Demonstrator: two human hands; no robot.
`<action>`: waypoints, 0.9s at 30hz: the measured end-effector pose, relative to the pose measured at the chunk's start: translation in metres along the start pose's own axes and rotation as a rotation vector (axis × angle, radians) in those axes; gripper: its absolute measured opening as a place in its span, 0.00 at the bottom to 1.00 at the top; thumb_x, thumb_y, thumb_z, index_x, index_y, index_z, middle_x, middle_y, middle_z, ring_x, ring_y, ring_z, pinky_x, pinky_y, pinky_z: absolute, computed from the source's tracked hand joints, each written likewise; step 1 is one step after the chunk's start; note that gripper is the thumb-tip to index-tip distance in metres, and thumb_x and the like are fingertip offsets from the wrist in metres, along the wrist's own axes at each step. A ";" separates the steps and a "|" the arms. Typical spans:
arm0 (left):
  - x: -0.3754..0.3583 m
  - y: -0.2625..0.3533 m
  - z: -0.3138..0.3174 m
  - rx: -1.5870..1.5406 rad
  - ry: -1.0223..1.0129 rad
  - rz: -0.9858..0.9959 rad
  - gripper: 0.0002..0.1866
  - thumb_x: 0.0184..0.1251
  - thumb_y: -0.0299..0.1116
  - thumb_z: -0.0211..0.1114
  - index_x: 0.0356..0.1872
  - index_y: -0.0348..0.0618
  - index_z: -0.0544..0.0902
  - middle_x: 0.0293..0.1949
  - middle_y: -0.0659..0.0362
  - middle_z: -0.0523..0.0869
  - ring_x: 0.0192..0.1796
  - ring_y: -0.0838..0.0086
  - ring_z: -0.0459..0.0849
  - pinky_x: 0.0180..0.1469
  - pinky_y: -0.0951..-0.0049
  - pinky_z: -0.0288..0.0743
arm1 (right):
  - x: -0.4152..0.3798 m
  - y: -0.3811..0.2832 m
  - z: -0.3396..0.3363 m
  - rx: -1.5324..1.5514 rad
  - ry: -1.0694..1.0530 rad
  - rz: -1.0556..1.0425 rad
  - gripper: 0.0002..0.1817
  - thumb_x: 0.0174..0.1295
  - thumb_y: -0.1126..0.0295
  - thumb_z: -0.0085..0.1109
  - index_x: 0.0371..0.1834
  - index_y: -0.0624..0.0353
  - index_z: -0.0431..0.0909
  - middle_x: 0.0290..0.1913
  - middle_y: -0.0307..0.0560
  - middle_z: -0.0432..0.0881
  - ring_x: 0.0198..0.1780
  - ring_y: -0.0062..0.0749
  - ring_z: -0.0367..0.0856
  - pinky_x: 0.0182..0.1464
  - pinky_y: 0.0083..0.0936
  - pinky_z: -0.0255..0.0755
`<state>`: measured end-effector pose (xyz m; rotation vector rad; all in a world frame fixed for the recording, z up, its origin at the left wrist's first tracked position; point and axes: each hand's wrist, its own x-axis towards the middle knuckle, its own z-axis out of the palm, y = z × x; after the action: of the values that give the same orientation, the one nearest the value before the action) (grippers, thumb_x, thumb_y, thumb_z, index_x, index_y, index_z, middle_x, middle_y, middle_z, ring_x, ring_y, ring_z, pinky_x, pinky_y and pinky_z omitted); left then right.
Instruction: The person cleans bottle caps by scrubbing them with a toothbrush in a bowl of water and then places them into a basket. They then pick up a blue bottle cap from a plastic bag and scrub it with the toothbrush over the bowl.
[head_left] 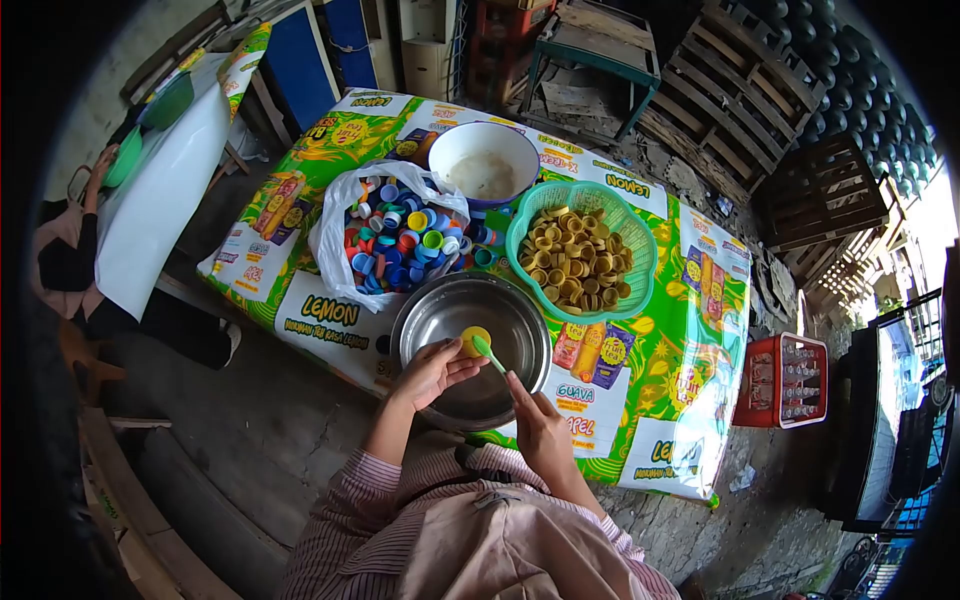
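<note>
Over a steel basin [425,320], my left hand [432,372] holds a round yellow cap [474,341] in its fingertips. My right hand [541,425] grips a pale green brush-like tool [490,352], whose head touches the cap. Beyond the basin, a white plastic bag [327,235] is full of loose caps in blue, red, green and white. The mint-green basket [645,245] to the right holds many yellow-brown caps [575,255]. Behind them stands a white enamel bowl [483,160] with cloudy residue or liquid inside.
A green patterned cloth covers the table [665,400]. At the far left, another person [75,230] holds a green bowl [125,157] by a white-covered table [165,205]. A red crate [782,380] stands on the right, with wooden pallets [730,80] behind.
</note>
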<state>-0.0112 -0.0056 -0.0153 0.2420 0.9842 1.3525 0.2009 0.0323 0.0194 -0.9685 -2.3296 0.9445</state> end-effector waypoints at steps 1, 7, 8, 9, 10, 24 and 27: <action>-0.001 0.001 0.000 -0.019 0.005 0.009 0.15 0.73 0.39 0.49 0.48 0.38 0.74 0.50 0.51 0.80 0.54 0.63 0.80 0.55 0.68 0.76 | 0.000 0.004 0.003 0.001 -0.002 -0.004 0.25 0.63 0.76 0.50 0.65 0.47 0.66 0.26 0.52 0.74 0.24 0.45 0.75 0.28 0.37 0.69; -0.007 0.002 0.007 0.028 -0.008 0.026 0.14 0.73 0.37 0.49 0.47 0.37 0.73 0.50 0.52 0.79 0.52 0.65 0.81 0.55 0.69 0.76 | 0.006 0.008 -0.004 -0.014 0.044 -0.027 0.28 0.61 0.76 0.50 0.67 0.45 0.63 0.26 0.51 0.74 0.23 0.45 0.76 0.26 0.37 0.70; -0.008 0.000 0.009 0.029 -0.010 0.023 0.14 0.73 0.37 0.49 0.47 0.37 0.73 0.50 0.52 0.79 0.52 0.65 0.81 0.55 0.69 0.76 | 0.007 0.005 -0.003 -0.016 0.017 -0.065 0.28 0.62 0.76 0.50 0.66 0.45 0.64 0.26 0.52 0.74 0.23 0.45 0.76 0.25 0.38 0.70; -0.009 -0.001 0.011 0.102 -0.017 0.081 0.13 0.73 0.36 0.48 0.47 0.37 0.73 0.50 0.51 0.79 0.53 0.64 0.80 0.55 0.69 0.76 | 0.008 0.007 -0.001 -0.018 0.019 -0.062 0.28 0.62 0.76 0.50 0.66 0.45 0.64 0.26 0.52 0.74 0.23 0.45 0.76 0.25 0.38 0.70; -0.009 -0.001 0.013 0.175 -0.023 0.139 0.12 0.73 0.34 0.48 0.48 0.38 0.73 0.49 0.51 0.79 0.54 0.62 0.80 0.55 0.69 0.76 | 0.010 0.009 0.001 0.003 0.024 -0.032 0.27 0.62 0.76 0.50 0.66 0.47 0.65 0.26 0.53 0.74 0.24 0.45 0.75 0.27 0.37 0.69; -0.019 0.011 0.029 1.276 0.136 0.748 0.11 0.58 0.27 0.66 0.37 0.36 0.74 0.46 0.49 0.82 0.52 0.60 0.81 0.52 0.68 0.74 | 0.014 0.012 -0.026 0.029 0.011 -0.017 0.26 0.62 0.76 0.51 0.65 0.46 0.66 0.25 0.54 0.74 0.24 0.48 0.75 0.28 0.39 0.69; -0.021 0.012 0.036 1.103 0.136 0.713 0.22 0.53 0.27 0.69 0.49 0.39 0.71 0.46 0.50 0.82 0.51 0.61 0.81 0.53 0.67 0.73 | 0.010 0.011 -0.029 0.085 0.015 -0.003 0.26 0.61 0.76 0.51 0.65 0.48 0.66 0.25 0.54 0.74 0.24 0.48 0.75 0.29 0.38 0.69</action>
<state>0.0077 -0.0077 0.0235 1.4506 1.7947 1.3009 0.2162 0.0577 0.0321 -0.9347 -2.2592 1.0226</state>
